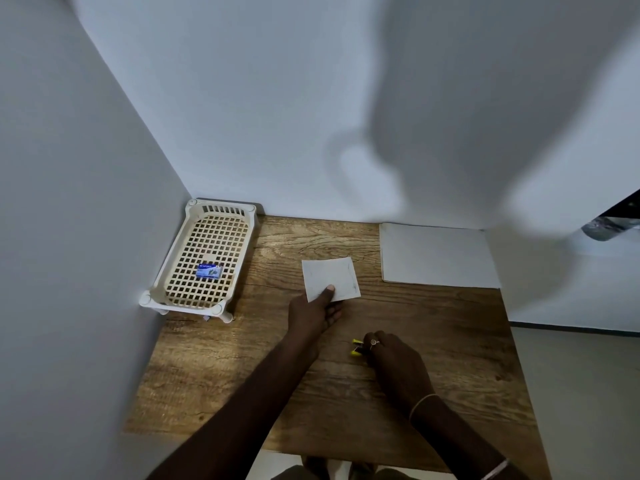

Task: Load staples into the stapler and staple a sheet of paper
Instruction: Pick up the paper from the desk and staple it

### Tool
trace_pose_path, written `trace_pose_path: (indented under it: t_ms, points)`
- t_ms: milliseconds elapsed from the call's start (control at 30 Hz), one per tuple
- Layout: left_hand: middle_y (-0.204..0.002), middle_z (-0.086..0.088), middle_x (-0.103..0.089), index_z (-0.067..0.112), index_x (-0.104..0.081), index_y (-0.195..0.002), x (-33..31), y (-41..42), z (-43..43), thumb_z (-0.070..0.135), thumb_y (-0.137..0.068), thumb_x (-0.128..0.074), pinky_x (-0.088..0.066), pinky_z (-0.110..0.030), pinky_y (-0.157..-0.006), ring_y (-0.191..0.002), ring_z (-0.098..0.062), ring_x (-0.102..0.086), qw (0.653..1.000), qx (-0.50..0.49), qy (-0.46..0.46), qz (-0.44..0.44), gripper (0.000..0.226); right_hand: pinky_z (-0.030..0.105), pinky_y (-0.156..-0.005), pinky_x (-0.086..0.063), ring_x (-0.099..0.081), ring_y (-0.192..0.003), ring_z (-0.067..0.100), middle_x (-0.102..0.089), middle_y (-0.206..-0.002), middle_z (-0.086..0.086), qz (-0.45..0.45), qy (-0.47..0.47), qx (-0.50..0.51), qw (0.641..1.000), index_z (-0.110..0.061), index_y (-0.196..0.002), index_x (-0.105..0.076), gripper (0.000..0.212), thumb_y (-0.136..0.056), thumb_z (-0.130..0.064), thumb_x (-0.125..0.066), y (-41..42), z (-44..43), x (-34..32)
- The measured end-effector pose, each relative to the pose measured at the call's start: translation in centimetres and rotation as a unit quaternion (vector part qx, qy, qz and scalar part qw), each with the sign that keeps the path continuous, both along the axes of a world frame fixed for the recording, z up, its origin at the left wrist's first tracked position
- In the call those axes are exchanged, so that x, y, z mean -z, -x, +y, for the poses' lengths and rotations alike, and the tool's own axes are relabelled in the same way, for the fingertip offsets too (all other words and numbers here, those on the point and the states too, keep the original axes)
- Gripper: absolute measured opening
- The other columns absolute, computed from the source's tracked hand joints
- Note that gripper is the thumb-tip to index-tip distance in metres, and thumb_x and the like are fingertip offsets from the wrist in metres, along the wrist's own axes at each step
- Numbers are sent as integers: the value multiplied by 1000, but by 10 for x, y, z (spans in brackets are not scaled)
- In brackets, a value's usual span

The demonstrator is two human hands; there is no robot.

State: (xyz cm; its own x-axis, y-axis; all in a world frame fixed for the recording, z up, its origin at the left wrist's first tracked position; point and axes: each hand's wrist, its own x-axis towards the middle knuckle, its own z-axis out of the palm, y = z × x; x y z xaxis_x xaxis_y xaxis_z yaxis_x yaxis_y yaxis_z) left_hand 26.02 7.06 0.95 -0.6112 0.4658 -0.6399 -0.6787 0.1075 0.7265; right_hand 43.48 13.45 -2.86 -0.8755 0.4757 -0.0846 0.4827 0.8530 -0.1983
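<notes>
The left hand [313,311] pinches the near corner of a small paper sheet [330,278], thumb on top, over the wooden desk [450,341]. Just right of it and nearer the person, the right hand [391,358] closes around a yellow stapler [356,347]. Far left of both hands, a staple box [209,270] lies in a cream basket [194,216].

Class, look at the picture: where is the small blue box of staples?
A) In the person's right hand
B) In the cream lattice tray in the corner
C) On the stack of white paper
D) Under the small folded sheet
B: the blue staple box lies on the floor of the cream tray in the left corner, away from both hands.
</notes>
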Motion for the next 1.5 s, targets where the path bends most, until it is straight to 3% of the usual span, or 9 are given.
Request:
trace_pose_path:
  t_ms: [200,300,533,800,933,1067,1167,1300,1500]
  points:
    - [-100,-18,-76,13,-66,-95,4,1,1,16,-94,-70,-64,-35,-76,-92,-29,-77,1000,-1,-3,-1,5,32,-59,-44,-64,-83,20,-68,-95,0,-29,29,4,999,-20,-108,-62,23,-87,-16,-71,-1,1,8]
    - [-98,-17,-77,13,-66,-94,6,2,1,16,-94,-71,-64,-33,-73,-89,-28,-77,1000,-3,0,-2,6,29,-58,-40,-63,-80,18,-67,-90,-2,-29,35,3,999,-22,-104,-60,25,-84,-16,-74,-1,1,10]
    - [-91,-12,-78,13,-66,-94,11,3,2,15,-93,-72,-64,-32,-68,-80,-24,-78,1000,-3,-6,-3,6,34,-75,-46,-59,-103,19,-63,-111,-3,-26,66,13,997,-26,-120,-56,27,-94,-19,-57,-1,6,15]
    - [-100,-17,-76,12,-66,-97,13,5,2,15,-93,-72,-64,-33,-72,-87,-27,-77,1000,0,1,-5,8,31,-84,-43,-54,-115,18,-60,-125,-4,-40,78,5,996,-26,-134,-53,45,-90,-27,-64,-2,11,23]
    - [-98,-16,-77,11,-67,-97,14,5,2,15,-93,-72,-64,-30,-68,-83,-24,-78,1000,2,-4,-4,7,27,-99,-46,-56,-123,16,-59,-137,-2,17,137,83,987,-24,-143,-54,52,-93,-34,-67,2,11,21]
    - [-90,-11,-79,12,-68,-96,16,4,3,16,-92,-73,-64,-31,-68,-80,-22,-78,1000,9,-4,-1,7,26,-92,-53,-66,-105,10,-70,-118,-3,171,200,225,938,-24,-124,-67,30,-95,-34,-66,21,19,8]
    - [-83,-4,-80,16,-69,-96,16,5,5,17,-91,-75,-63,-30,-67,-80,-20,-78,1000,26,-9,5,8,21,-76,-55,-67,-88,0,-70,-98,-12,275,294,313,860,-32,-103,-67,17,-91,-42,-71,41,29,-6]
    - [-89,-5,-80,17,-68,-99,20,8,10,21,-89,-77,-64,-35,-73,-85,-23,-78,998,56,-10,13,14,33,-75,-62,-76,-77,15,-77,-92,3,316,421,381,760,-18,-104,-69,25,-87,-34,-79,60,45,-12]
    - [-92,-11,-80,11,-69,-103,37,19,22,20,-86,-80,-64,-43,-80,-84,-24,-78,995,93,41,19,22,35,-75,-61,-76,-76,26,-77,-89,15,313,426,421,737,-6,-102,-68,17,-89,-12,-77,72,57,-7]
